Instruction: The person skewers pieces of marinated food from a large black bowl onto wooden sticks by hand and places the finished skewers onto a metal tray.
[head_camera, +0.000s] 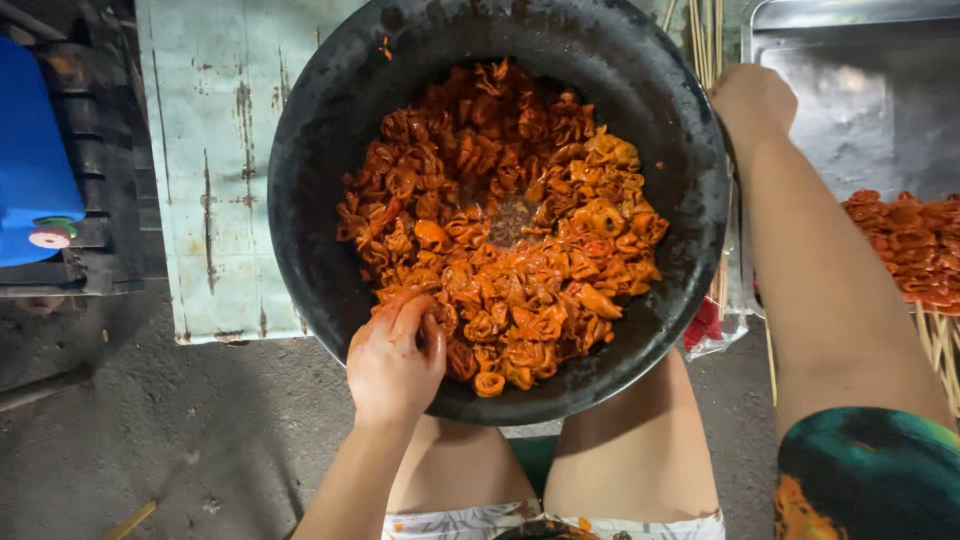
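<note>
Far left of the frame: a blue container (30, 150) with a small round cap sits on a dark crate (105, 190). Just right of it, a worn pale-green surface (210, 160) with chipped paint, above bare concrete floor (150, 440).

Centre: a large black pan (330, 180) rests on the person's bare knees. It holds a heap of orange-red marinated meat pieces (510, 230), curled and glossy, piled across the middle.

Lower left of the pan: left hand (395, 360) reaches over the rim, fingers curled down into the near edge of the meat, pinching at pieces; sauce smeared on the fingers.

Upper right: right hand (752, 100) is closed at the pan's far right rim, beside a bundle of thin wooden skewers (705, 30). Cannot tell whether it grips the rim or the sticks.

Right edge: a metal tray (870, 110), with skewered meat (910, 250) of the same orange colour lying at mid right.
</note>
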